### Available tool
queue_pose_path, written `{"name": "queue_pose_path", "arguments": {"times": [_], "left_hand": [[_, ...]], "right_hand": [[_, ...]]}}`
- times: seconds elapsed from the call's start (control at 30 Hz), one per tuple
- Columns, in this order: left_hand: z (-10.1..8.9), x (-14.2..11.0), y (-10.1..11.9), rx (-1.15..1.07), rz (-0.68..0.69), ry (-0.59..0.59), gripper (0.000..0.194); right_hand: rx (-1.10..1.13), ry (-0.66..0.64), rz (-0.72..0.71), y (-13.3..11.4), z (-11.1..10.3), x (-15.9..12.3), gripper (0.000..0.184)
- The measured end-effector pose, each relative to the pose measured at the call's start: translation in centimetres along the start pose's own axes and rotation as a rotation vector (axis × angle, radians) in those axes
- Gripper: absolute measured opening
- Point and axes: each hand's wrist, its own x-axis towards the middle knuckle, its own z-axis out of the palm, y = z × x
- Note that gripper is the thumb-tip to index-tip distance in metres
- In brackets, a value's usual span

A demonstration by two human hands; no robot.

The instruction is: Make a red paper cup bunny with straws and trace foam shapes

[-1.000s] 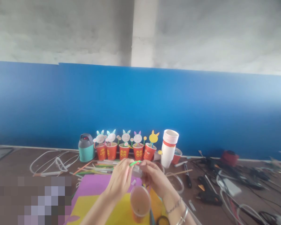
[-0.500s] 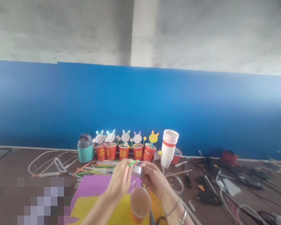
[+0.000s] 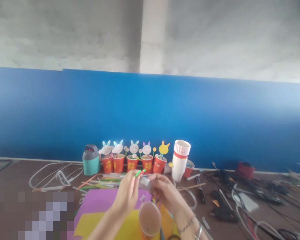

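My left hand (image 3: 128, 190) is closed around thin straws (image 3: 140, 173), whose bright green ends stick out past the thumb. In my right hand (image 3: 165, 191), fingertips pinch a small shiny clear roll (image 3: 145, 182) that looks like tape. The roll sits between the two hands, close to the straws. Below them stands a paper cup (image 3: 150, 218), its open mouth facing me. Under the cup lie yellow paper (image 3: 90, 223) and purple paper (image 3: 102, 200). Scissors (image 3: 174, 237) show partly at the bottom edge.
Behind my hands is a row of red cups (image 3: 132, 163) with paper rabbit faces. A white cup stack (image 3: 179, 165) stands right of them, a teal-and-grey container (image 3: 91, 163) left. Loose straws (image 3: 107, 180) lie in front. A glue gun (image 3: 223, 206) and cables clutter the right.
The straws in my left hand have tilted and shifted slightly left. My right hand has moved slightly with the clear roll. The cup and papers stay in place.
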Motion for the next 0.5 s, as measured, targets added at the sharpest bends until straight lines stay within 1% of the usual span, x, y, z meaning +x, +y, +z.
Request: {"name": "queue_pose_path", "arguments": {"times": [0.17, 0.3, 0.4, 0.5], "left_hand": [[0.0, 0.11, -0.34, 0.001, -0.03, 0.038, 0.017], [-0.05, 0.02, -0.53, 0.018, -0.026, 0.057, 0.017], [-0.14, -0.17, -0.7, 0.065, 0.016, 0.061, 0.016], [-0.2, -0.3, -0.86, 0.125, 0.074, 0.053, 0.017]], "right_hand": [[-0.022, 0.007, -0.009, -0.04, 0.06, -0.09, 0.021], [-0.07, 0.006, -0.023, -0.39, 0.14, -0.17, 0.027], [-0.216, 0.072, -0.066, -0.32, -0.01, 0.05, 0.033], [-0.42, 0.156, -0.193, 0.09, -0.05, 0.22, 0.045]]}}
